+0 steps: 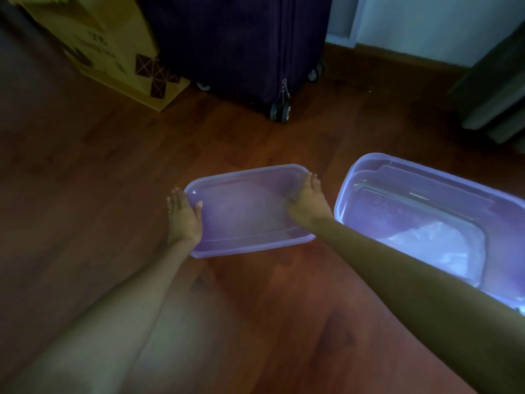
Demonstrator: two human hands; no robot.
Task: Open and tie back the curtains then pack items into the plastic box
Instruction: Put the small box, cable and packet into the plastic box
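While clasped at its short ends, translucent lid (250, 211) between left hand (183, 220) and right hand (308, 204), beside plastic box (352, 177).

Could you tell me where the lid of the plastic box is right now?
In the head view the lid is centre frame above the wooden floor, held between left hand and right hand, just left of the plastic box.

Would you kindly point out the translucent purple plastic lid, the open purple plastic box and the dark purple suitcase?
translucent purple plastic lid (247, 211): head view, middle of its flat panel.
open purple plastic box (366, 163): head view, far rim.
dark purple suitcase (233, 41): head view, fabric front.
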